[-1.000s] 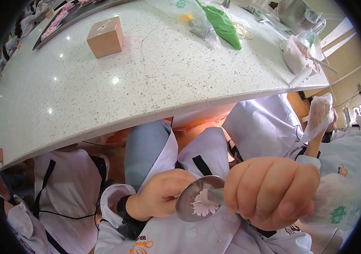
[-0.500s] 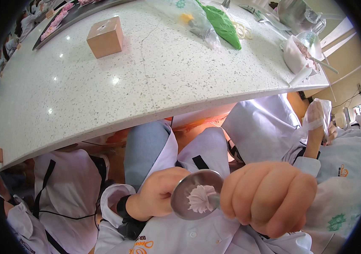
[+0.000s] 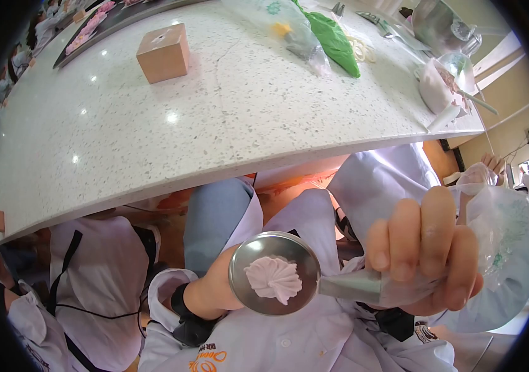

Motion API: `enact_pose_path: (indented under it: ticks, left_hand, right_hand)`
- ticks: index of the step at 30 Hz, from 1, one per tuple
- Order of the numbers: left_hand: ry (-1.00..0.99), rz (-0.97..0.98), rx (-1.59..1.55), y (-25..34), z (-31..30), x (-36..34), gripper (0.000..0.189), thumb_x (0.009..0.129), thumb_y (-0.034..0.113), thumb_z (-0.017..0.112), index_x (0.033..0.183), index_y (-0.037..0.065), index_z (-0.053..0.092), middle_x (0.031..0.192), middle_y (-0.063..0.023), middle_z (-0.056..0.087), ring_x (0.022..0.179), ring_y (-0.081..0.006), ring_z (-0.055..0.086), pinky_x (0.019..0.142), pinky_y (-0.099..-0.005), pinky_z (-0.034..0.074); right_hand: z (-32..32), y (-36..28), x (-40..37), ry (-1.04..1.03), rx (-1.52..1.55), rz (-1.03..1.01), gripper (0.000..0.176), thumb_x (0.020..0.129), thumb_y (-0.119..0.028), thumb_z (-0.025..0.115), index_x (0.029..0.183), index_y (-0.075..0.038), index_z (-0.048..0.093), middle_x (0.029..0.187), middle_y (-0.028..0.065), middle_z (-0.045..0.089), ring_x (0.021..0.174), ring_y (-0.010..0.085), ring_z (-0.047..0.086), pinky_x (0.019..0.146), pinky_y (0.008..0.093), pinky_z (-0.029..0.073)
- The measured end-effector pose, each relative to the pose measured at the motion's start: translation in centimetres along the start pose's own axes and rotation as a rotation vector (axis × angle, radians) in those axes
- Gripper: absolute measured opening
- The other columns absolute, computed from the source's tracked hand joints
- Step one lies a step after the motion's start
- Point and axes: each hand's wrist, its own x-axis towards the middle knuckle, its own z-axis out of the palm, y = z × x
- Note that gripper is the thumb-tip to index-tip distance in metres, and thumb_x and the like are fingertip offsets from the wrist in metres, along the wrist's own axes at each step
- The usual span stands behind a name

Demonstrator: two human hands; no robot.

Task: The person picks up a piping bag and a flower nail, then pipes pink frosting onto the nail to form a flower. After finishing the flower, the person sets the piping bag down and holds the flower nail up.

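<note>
My left hand (image 3: 218, 286) holds a flower nail up in front of my chest; its round metal plate (image 3: 237, 286) faces me and hides the fingers and stem. On the plate sits a pale pink ruffled cream flower (image 3: 273, 277). My right hand (image 3: 433, 251) grips a clear piping bag (image 3: 501, 232), fingers curled round its narrow end. The bag's metal piping tip (image 3: 352, 287) points left at the plate's right edge, apart from the flower.
On the speckled white table (image 3: 134, 142) stand a wooden block (image 3: 164, 56), a tray (image 3: 69, 57) of pink flowers, a green bag (image 3: 329, 40), a white bowl (image 3: 435, 90) and a metal pot (image 3: 441, 25). People in white coats sit on both sides.
The piping tip has drawn right, away from the flower. My right hand has turned and lifted its fingers, showing the bag. The plate has shifted slightly left and tilted towards me.
</note>
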Motion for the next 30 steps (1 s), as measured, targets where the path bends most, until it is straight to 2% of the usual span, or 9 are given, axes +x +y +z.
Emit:
enact_pose_path:
  ticks: [6,10,12,13,14,22,25,27,30]
  left_hand:
    - [0.126,0.053,-0.031,-0.5,-0.4,-0.1,0.048,0.064,0.003,0.061,0.107,-0.004,0.038,0.101,-0.0108,0.048,0.09,-0.0173,0.048,0.079,-0.0302,0.038]
    - [-0.001,0.265,-0.505,-0.6,-1.4,0.4,0.03,0.075,0.0,0.043,0.105,-0.006,0.039,0.101,-0.0149,0.047,0.09,-0.0242,0.048,0.078,-0.0342,0.04]
    - [0.127,0.357,-0.186,0.1,-2.4,-0.4,0.029,0.077,0.003,0.04,0.105,-0.006,0.039,0.102,-0.015,0.046,0.091,-0.0244,0.048,0.078,-0.0348,0.039]
    - [0.264,0.43,0.122,0.7,-2.8,-1.0,0.029,0.078,0.006,0.038,0.105,-0.005,0.039,0.102,-0.015,0.046,0.092,-0.0246,0.047,0.079,-0.0354,0.039]
    - [0.372,0.401,-0.449,1.8,-2.0,-1.2,0.029,0.08,0.012,0.031,0.101,-0.006,0.041,0.1,-0.0143,0.046,0.089,-0.0233,0.047,0.078,-0.0355,0.038]
    - [0.525,1.09,0.049,9.7,-1.0,-6.2,0.019,0.078,0.009,0.037,0.088,-0.004,0.047,0.082,-0.0106,0.051,0.072,-0.0169,0.051,0.065,-0.0275,0.043]
    - [0.926,1.184,0.385,10.4,-0.4,-8.1,0.019,0.077,0.008,0.041,0.091,-0.004,0.047,0.085,-0.0093,0.052,0.076,-0.0157,0.051,0.067,-0.0266,0.043]
    - [0.931,1.256,0.327,10.2,-1.2,-9.4,0.022,0.073,0.004,0.048,0.093,-0.003,0.047,0.088,-0.0085,0.052,0.079,-0.0139,0.051,0.069,-0.0253,0.042]
    - [1.068,1.263,0.422,9.5,-2.4,-10.5,0.031,0.065,-0.003,0.056,0.094,-0.002,0.047,0.088,-0.0083,0.052,0.081,-0.0133,0.051,0.071,-0.0254,0.041]
  right_hand:
    - [0.4,-1.2,-1.0,0.137,-0.008,0.143,0.015,0.08,-0.019,0.044,0.086,-0.006,0.048,0.073,0.0039,0.033,0.05,0.0146,0.039,0.051,0.0265,0.04]
    - [-0.9,-1.1,-2.2,0.2,-0.063,0.192,0.07,0.072,-0.03,0.055,0.119,0.004,0.016,0.057,0.0026,0.038,0.039,0.0102,0.037,0.038,0.0233,0.034]
    - [-1.2,-1.3,-2.7,0.385,-0.141,0.363,0.089,0.063,-0.036,0.064,0.12,0.006,0.01,0.047,0.0016,0.037,0.038,0.0102,0.037,0.038,0.0204,0.033]
    - [-1.5,-1.5,-3.0,0.345,-0.12,0.354,0.089,0.063,-0.036,0.064,0.12,0.006,0.01,0.047,0.0016,0.037,0.038,0.0102,0.037,0.038,0.0204,0.033]
    - [-1.8,-1.4,-3.3,0.402,-0.201,0.424,0.089,0.064,-0.04,0.061,0.121,0.005,0.01,0.048,0.0019,0.038,0.038,0.0091,0.036,0.038,0.0195,0.033]
    - [-2.9,0.6,-4.7,0.498,-0.594,0.454,0.083,0.068,-0.058,0.043,0.121,0.001,0.018,0.056,-0.0013,0.037,0.039,0.0038,0.031,0.035,0.0164,0.028]
    - [-1.2,0.8,-3.6,0.413,-0.561,0.493,0.078,0.07,-0.05,0.048,0.121,0.0,0.018,0.056,-0.0008,0.036,0.04,0.0045,0.032,0.037,0.0159,0.028]
    - [0.5,0.2,-2.7,0.455,-0.401,0.576,0.036,0.076,-0.021,0.05,0.104,0.0,0.042,0.062,0.0001,0.04,0.045,0.0089,0.033,0.043,0.0176,0.027]
    - [-1.2,-0.4,-4.3,0.262,-0.448,0.726,0.064,0.071,-0.034,0.055,0.115,0.005,0.03,0.073,0.0029,0.042,0.058,0.0103,0.036,0.052,0.0201,0.028]
